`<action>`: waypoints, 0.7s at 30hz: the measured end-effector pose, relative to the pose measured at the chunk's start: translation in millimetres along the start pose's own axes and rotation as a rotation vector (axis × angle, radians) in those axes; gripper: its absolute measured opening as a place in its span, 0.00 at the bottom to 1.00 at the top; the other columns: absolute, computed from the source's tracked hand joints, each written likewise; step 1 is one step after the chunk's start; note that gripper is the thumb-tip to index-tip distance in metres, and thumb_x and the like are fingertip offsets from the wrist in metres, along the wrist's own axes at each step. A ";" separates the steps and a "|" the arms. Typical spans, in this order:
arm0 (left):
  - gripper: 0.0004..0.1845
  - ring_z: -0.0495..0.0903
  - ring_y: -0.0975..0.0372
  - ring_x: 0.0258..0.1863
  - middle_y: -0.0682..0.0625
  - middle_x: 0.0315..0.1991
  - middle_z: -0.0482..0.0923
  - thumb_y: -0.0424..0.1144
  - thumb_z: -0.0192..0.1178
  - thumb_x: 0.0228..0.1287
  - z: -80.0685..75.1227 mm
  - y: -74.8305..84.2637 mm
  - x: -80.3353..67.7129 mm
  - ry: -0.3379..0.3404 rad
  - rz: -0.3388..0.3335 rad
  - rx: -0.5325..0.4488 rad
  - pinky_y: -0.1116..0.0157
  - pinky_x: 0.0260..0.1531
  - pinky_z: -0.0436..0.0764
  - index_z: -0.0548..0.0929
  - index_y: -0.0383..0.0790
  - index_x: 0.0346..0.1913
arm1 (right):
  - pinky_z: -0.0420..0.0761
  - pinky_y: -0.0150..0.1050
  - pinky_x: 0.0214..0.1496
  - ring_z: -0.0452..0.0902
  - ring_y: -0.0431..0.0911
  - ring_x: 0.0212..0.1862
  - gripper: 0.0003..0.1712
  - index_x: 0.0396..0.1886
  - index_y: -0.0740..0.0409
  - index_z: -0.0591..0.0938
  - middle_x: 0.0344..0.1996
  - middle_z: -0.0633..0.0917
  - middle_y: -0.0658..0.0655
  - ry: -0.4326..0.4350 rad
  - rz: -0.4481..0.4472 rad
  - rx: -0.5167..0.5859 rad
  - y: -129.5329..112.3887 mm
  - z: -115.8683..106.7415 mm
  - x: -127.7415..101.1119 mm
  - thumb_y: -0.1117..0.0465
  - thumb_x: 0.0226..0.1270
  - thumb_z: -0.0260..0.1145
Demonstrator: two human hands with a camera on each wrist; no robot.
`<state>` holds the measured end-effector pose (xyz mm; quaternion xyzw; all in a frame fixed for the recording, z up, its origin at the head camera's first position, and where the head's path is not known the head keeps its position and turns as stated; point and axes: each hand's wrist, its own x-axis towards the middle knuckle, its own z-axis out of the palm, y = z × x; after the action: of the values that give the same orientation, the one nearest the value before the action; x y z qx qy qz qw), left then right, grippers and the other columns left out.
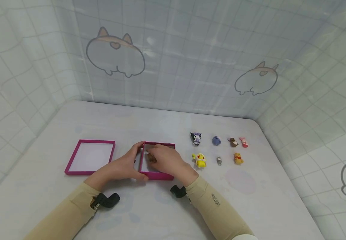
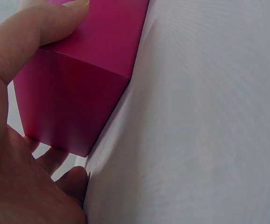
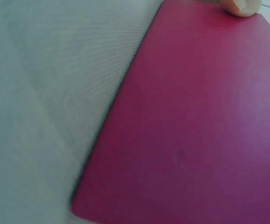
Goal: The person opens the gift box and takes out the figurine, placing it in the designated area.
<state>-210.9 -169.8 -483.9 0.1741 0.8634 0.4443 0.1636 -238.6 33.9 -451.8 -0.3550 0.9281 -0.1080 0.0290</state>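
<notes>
We see our left hand (image 1: pixel 124 165) grasping the left wall of the pink box (image 1: pixel 160 175) mid-tabletop (image 1: pixel 160 213), right hand (image 1: pixel 166 160) inside it, grip pinching a small brown toy (image 1: pixel 151 158), pink lid (image 1: pixel 90 156) left, seven toy figures (image 1: pixel 200 160) right.

Two pink trays: one (image 1: pixel 90 157) lying apart, one (image 1: pixel 157 160) under the hands. Seven small figures (image 1: pixel 196 138) on the tabletop. Two hands.

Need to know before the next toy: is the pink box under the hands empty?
Not empty: a brown toy sits inside the pink box, under the right hand.
</notes>
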 end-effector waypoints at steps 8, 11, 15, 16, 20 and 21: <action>0.69 0.47 0.50 0.75 0.44 0.77 0.44 0.56 0.80 0.40 0.4 -0.6 1.0 0.000 0.015 0.001 0.42 0.69 0.57 0.40 0.48 0.77 | 0.81 0.35 0.47 0.75 0.39 0.38 0.11 0.44 0.47 0.84 0.37 0.81 0.44 -0.031 0.032 -0.017 -2.7 -1.7 -1.1 0.53 0.63 0.72; 0.69 0.47 0.50 0.75 0.43 0.77 0.44 0.56 0.80 0.40 0.4 -0.3 0.4 0.001 0.017 0.001 0.42 0.69 0.56 0.40 0.47 0.77 | 0.80 0.35 0.50 0.75 0.39 0.40 0.12 0.45 0.48 0.84 0.38 0.81 0.44 -0.031 0.024 -0.010 -2.4 -2.1 -1.3 0.54 0.63 0.72; 0.70 0.47 0.51 0.75 0.45 0.77 0.44 0.56 0.80 0.40 0.4 -0.1 0.1 0.001 0.006 0.004 0.42 0.69 0.56 0.40 0.49 0.77 | 0.79 0.35 0.53 0.76 0.39 0.42 0.13 0.48 0.48 0.86 0.41 0.83 0.45 -0.032 0.013 -0.008 -2.2 -2.8 -1.5 0.55 0.63 0.72; 0.70 0.47 0.51 0.75 0.45 0.77 0.44 0.56 0.80 0.39 0.3 0.0 0.2 0.001 0.003 0.003 0.42 0.69 0.56 0.40 0.49 0.77 | 0.79 0.35 0.54 0.77 0.39 0.43 0.14 0.49 0.48 0.86 0.42 0.84 0.45 -0.034 0.010 -0.009 -2.4 -2.9 -1.6 0.55 0.63 0.72; 0.70 0.46 0.51 0.76 0.45 0.78 0.43 0.55 0.80 0.40 0.1 0.8 -0.2 -0.004 -0.008 -0.012 0.42 0.69 0.56 0.39 0.50 0.77 | 0.79 0.37 0.54 0.77 0.39 0.44 0.15 0.50 0.46 0.85 0.43 0.84 0.45 -0.049 0.019 -0.016 -3.6 -3.5 -1.6 0.54 0.64 0.71; 0.69 0.46 0.51 0.76 0.45 0.78 0.43 0.55 0.80 0.40 0.1 1.1 -0.4 -0.004 -0.008 -0.015 0.41 0.68 0.56 0.39 0.50 0.77 | 0.80 0.36 0.53 0.77 0.39 0.43 0.15 0.50 0.46 0.85 0.43 0.83 0.45 -0.053 0.022 -0.018 -3.8 -3.7 -1.4 0.54 0.64 0.72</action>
<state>-210.3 -169.3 -483.0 0.1706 0.8604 0.4497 0.1684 -235.5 32.7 -447.4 -0.3477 0.9319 -0.0898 0.0517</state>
